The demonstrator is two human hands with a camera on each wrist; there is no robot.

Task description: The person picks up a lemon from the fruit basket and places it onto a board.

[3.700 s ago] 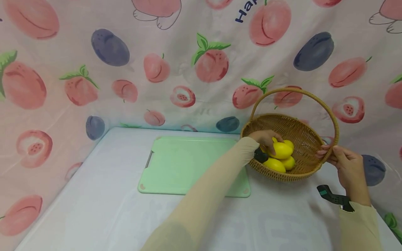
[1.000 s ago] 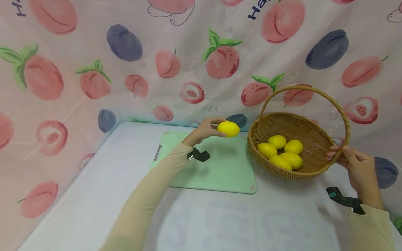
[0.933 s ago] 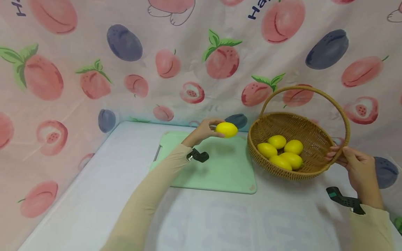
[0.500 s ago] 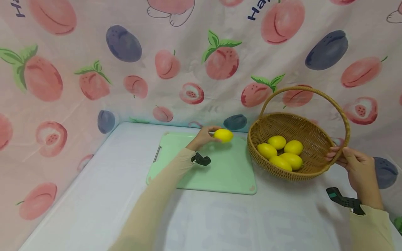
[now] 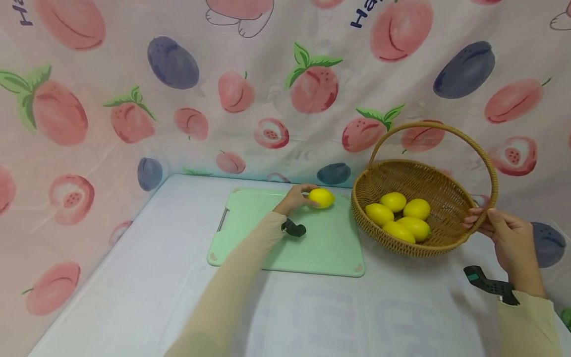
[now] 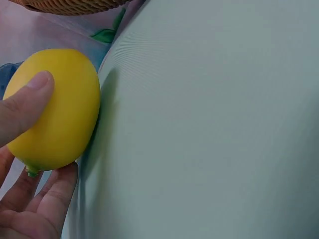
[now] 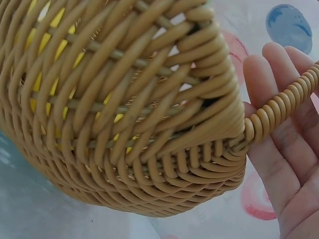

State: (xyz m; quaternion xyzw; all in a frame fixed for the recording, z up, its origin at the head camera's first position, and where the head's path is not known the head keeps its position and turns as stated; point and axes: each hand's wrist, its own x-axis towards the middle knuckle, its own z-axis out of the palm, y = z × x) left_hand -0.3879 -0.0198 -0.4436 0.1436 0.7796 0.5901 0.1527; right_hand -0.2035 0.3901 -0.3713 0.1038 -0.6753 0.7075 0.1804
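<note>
yellow lemon (image 5: pixel 323 198), over the far right part of the green board (image 5: pixel 325 243), is held by the left hand (image 5: pixel 297 198): its grip is narrowed on the fruit, thumb on one side and fingers on the other, the green stem end towards the fingers. whether the lemon touches the board i cannot tell; its shadow falls just beside it. the right hand (image 5: pixel 506 235) has its grip about the handle (image 5: pixel 428 125) of the wicker basket (image 5: pixel 448 215), low at the right end, fingers behind, thumb in front. the basket stands right of the board, tilted towards the near side, with five more lemons (image 5: pixel 416 228) clustered in its left half. board and basket are on the white table (image 5: pixel 147 277). beyond hangs a cloth (image 5: pixel 263 94) printed with peaches and plums. both sleeves (image 5: pixel 241 267) are cream.
</note>
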